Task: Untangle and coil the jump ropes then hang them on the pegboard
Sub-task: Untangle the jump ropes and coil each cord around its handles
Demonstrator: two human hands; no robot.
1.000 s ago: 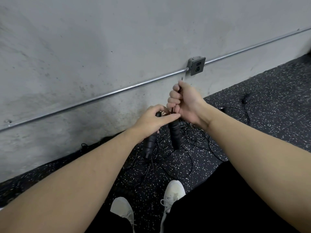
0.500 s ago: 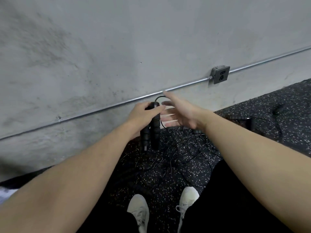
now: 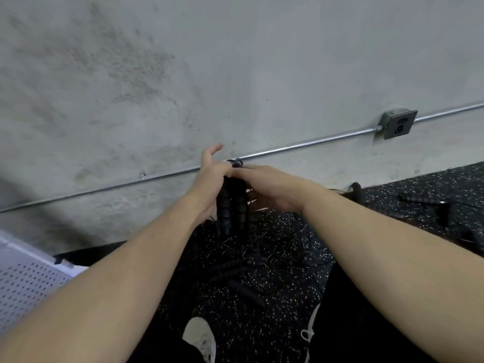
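1. Two black ribbed jump-rope handles (image 3: 231,208) are held side by side, hanging downward, in the left hand (image 3: 209,179); its thumb and lower fingers are curled round their tops, while one finger is stretched up toward the wall.
2. The tops of the handles are met by the right hand (image 3: 272,189), whose fingers are laid flat across them; whether anything is pinched there cannot be told.
3. A short loop of thin cord (image 3: 235,161) is seen above the two hands, just over the handle tops.
4. Below the handles, a tangle of thin black ropes (image 3: 275,239) is spread on the speckled black floor (image 3: 288,284), with further handles (image 3: 246,292) lying among it.
5. More loose handles (image 3: 419,201) are seen well apart at the right, near the wall.
6. A white pegboard (image 3: 23,281) is seen at the lower left edge.
7. Along the concrete wall (image 3: 235,61) a metal conduit (image 3: 301,145) is run to an outlet box (image 3: 399,123).
8. White shoes (image 3: 200,336) are visible at the bottom.
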